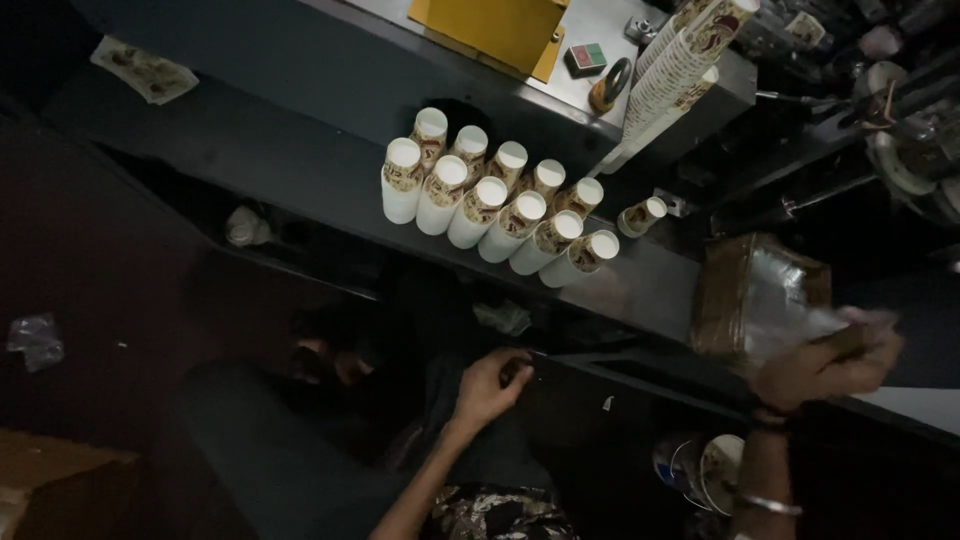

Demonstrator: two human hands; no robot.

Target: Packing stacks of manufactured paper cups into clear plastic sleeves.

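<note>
We observe the right hand (825,365) raised beside the right end of the bench (650,285), its fingers (870,330) curled around a clear plastic bag (775,305). The bag is pinched at its lower right corner, and the rest of it spreads up and to the left of the fingers, lying over a brown carton (735,290) that rests on the bench. Motion blur hides the exact fingertip contact.

The left hand (490,385) sits lower, at the near edge of the bench. Its fingers (515,362) are bent and pressed together around a small dark item that we cannot identify. This hand is well apart from the bag.

Two rows of paper cups (490,200) stand on the bench, tilted in our view, touching one another. A single paper cup (640,216) stands just beside the right end of the rows. A long nested stack of cups (675,75) leans at the far edge, near a yellow box (495,30) and a roll of tape (610,85).
</note>
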